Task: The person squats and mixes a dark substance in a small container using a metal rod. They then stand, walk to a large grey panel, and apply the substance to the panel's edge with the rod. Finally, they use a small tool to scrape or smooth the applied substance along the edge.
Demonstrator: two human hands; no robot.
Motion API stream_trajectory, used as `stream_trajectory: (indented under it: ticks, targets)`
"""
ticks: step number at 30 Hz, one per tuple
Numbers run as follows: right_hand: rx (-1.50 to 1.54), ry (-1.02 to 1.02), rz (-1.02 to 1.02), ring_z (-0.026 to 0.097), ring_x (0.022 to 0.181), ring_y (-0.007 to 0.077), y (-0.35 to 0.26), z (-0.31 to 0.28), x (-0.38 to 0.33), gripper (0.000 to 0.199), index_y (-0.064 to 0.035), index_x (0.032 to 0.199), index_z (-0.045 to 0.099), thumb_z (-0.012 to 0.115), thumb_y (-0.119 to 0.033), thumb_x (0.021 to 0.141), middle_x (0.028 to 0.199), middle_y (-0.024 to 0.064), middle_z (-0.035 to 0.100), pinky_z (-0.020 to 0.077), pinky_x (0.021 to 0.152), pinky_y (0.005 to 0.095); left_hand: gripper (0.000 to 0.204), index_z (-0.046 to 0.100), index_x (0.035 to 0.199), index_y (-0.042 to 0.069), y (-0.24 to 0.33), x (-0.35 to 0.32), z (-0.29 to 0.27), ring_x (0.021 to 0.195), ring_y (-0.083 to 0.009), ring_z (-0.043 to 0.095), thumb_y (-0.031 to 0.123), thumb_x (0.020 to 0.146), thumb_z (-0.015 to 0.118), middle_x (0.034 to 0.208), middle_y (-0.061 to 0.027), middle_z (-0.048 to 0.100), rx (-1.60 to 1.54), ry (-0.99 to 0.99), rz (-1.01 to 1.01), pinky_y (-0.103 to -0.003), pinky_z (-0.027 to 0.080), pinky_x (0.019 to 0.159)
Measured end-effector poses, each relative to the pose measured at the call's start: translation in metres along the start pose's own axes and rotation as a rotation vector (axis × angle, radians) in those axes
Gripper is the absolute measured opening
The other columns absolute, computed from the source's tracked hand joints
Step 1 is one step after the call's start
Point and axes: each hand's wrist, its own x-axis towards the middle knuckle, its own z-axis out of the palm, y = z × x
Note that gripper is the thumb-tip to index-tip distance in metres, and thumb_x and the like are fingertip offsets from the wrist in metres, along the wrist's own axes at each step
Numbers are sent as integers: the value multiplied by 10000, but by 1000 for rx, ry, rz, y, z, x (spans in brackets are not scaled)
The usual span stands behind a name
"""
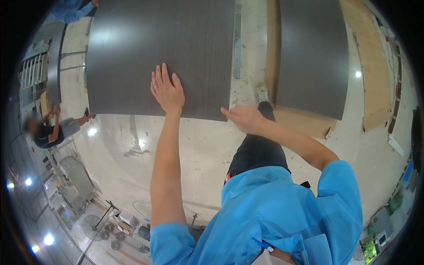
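A large dark wood-grain panel (159, 48) lies flat before me, its near edge toward my body. My left hand (169, 92) rests on its top face close to that edge, palm down and fingers stretched out. By the near right corner is my right hand (245, 118), its fingers curled and one digit reaching to the panel's edge. Whether anything sits inside those curled fingers is hidden.
Right of me a second dark panel (313, 57) lies on brown cardboard (304, 117). My shoe (263, 93) stands between the two panels. At left is another person (53, 130) beside a narrow dark panel (54, 66); a blue sleeve (70, 12) shows at the far left corner. A fan (93, 227) stands lower left.
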Motion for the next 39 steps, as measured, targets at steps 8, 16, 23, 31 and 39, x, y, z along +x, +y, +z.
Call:
stream_trajectory:
  ticks: [8,16,23,31,39]
  targets:
    - [-239,216,75,699,827,271,84,-7,45,397,-1,1377,662,638,-75,988,879,91,660,587,692,420,575,447,1678,175,-3,0,0,1636,-332,322,398,1148,454,1739,-94,423,-3,-1,4,-522,216,1340]
    - [183,2,-58,714,871,232,15,-4,5,360,-41,1320,703,661,-104,968,930,69,673,607,710,380,576,429,1689,168,4,2,-4,1645,-344,306,355,1145,458,1749,-109,403,-4,-47,-25,-535,215,1341]
    - [40,553,419,749,970,343,264,-95,171,301,-114,1334,773,702,-168,1046,1130,131,796,601,821,412,574,442,1682,148,5,7,-6,1635,-358,322,359,1148,455,1741,-120,412,14,-51,-5,-544,234,1330]
    - [87,536,226,694,771,303,221,-57,126,326,-127,1364,765,715,-166,1044,873,105,727,574,718,409,561,474,1661,135,1,4,0,1611,-375,362,352,1144,463,1714,-129,453,7,-16,24,-544,264,1315]
    - [235,167,-12,657,693,232,14,14,-14,473,-111,1398,718,742,-28,933,787,63,622,567,618,381,558,474,1663,158,1,2,4,1615,-356,359,368,1146,453,1718,-121,447,6,23,26,-539,252,1319]
